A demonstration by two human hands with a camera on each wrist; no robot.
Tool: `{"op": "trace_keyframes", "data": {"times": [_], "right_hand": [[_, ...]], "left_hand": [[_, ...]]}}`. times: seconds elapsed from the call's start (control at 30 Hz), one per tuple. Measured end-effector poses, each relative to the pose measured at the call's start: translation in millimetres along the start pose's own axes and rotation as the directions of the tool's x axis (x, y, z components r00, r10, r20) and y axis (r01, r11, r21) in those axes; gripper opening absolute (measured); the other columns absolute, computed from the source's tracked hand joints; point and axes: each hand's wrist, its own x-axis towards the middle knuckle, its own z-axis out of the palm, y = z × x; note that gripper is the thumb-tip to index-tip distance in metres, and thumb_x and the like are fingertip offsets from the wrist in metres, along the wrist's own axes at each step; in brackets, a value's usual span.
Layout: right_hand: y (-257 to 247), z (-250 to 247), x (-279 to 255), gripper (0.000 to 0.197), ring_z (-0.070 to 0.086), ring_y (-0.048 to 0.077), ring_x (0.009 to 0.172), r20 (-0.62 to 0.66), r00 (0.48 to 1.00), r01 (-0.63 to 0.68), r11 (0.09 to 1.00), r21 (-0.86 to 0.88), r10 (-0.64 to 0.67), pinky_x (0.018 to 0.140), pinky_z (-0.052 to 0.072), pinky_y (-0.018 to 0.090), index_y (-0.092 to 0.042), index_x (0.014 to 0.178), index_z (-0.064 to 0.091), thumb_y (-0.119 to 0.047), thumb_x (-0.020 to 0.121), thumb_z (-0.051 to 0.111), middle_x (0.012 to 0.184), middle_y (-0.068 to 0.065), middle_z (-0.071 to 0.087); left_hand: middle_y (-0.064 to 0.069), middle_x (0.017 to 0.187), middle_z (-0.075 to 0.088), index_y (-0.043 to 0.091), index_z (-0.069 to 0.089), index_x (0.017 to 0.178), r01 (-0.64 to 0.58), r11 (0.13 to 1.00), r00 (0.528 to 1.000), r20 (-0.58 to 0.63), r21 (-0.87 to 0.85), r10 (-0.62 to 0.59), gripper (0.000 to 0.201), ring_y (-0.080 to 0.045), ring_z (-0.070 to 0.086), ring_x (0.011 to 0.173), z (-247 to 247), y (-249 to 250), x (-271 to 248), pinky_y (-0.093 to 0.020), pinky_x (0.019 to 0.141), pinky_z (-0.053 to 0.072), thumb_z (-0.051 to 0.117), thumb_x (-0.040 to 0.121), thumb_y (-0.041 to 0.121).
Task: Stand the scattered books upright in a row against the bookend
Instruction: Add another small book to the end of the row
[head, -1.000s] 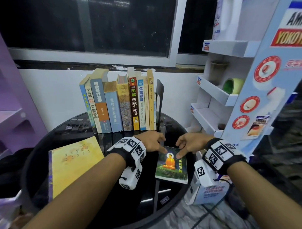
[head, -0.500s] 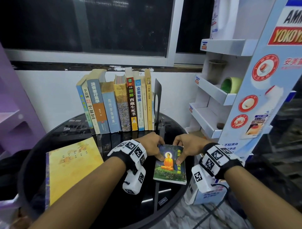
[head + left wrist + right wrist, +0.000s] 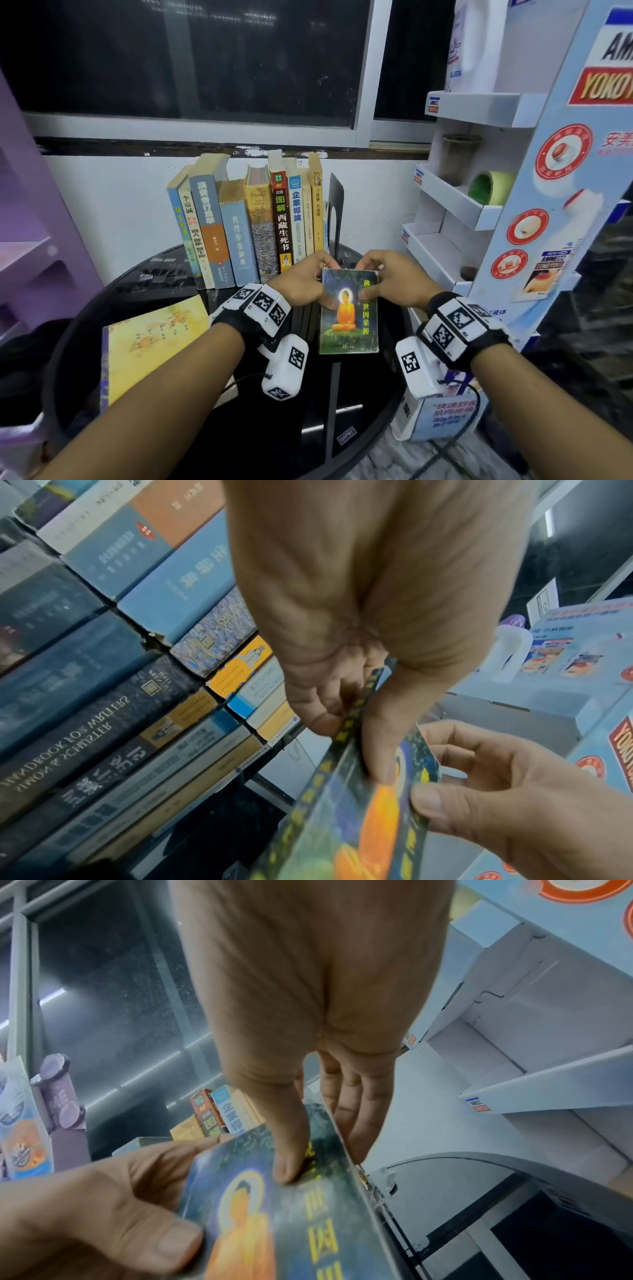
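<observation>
1. Two hands hold the small book point(image 3: 349, 310). Your left hand point(image 3: 301, 281) pinches its left edge, thumb on the cover. Your right hand point(image 3: 390, 279) pinches its right edge the same way.
2. Keep both pinches firm. It is thin and may bend or slip.
3. The small book is lifted, cover facing you, just in front of the row of books point(image 3: 253, 219).
4. Turn it so it stands tall.
5. The row leans on the bookend point(image 3: 337, 205). Put it at the open left end, I think.
6. The yellow book point(image 3: 150, 346) lies flat on the surface point(image 3: 342, 428). It comes after.

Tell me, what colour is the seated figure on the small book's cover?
Orange, haloed, on the small book; head view shows it best.
</observation>
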Motion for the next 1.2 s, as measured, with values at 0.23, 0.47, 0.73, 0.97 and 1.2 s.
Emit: {"op": "trace_keyframes", "data": {"times": [0.23,0.47,0.73,0.97,1.2], "right_hand": [[-14,12,7,0.064,0.062,0.016,0.086,-0.282,0.958,-0.032,0.996,0.083,0.054,0.064,0.043,0.020,-0.020,0.116,0.050,-0.026,0.065,0.089,0.098,-0.002,0.059],[-13,40,16,0.046,0.061,0.018,0.079,-0.394,0.911,-0.042,0.976,0.213,0.125,0.065,0.055,0.035,-0.018,0.092,0.046,-0.026,0.071,0.085,0.080,-0.003,0.056],[-22,41,10,0.052,0.066,0.010,0.085,-0.291,0.954,0.028,0.945,0.326,0.072,0.074,0.051,0.019,-0.023,0.126,0.048,-0.017,0.082,0.075,0.099,-0.004,0.063],[-28,42,2,0.066,0.067,0.004,0.102,-0.043,0.997,0.081,0.867,0.492,-0.069,0.087,0.051,0.018,-0.043,0.121,0.050,0.003,0.078,0.071,0.115,-0.018,0.065],[-31,46,4,0.045,0.063,-0.004,0.092,-0.142,0.989,0.083,0.927,0.367,-0.033,0.074,0.053,0.009,-0.030,0.126,0.052,-0.011,0.087,0.066,0.113,-0.016,0.064]], "left_hand": [[0.004,0.107,0.067,0.030,0.064,0.106,-0.131,0.989,0.976,-0.181,-0.062,0.118,0.057,-0.015,0.061,0.104,-4,-4,-1,-0.028,0.089,0.050,0.069,0.073,-0.016],[0.002,0.095,0.067,0.020,0.064,0.110,-0.153,0.973,0.967,-0.229,-0.176,0.110,0.036,-0.005,0.059,0.081,-8,-7,-8,-0.005,0.062,0.045,0.062,0.087,-0.007],[0.015,0.102,0.066,0.033,0.063,0.115,-0.115,0.948,0.982,-0.176,-0.298,0.064,0.034,-0.001,0.060,0.096,-9,-2,-15,-0.025,0.080,0.048,0.062,0.091,0.010],[0.000,0.126,0.065,0.027,0.066,0.118,-0.046,0.900,0.992,-0.123,-0.434,-0.009,0.027,-0.020,0.060,0.118,-12,-3,-14,-0.047,0.100,0.049,0.048,0.099,0.023],[0.000,0.136,0.056,0.022,0.065,0.124,-0.019,0.906,0.996,-0.083,-0.423,-0.018,0.032,-0.025,0.053,0.123,-12,-2,-8,-0.042,0.096,0.052,0.043,0.101,0.027]]}}
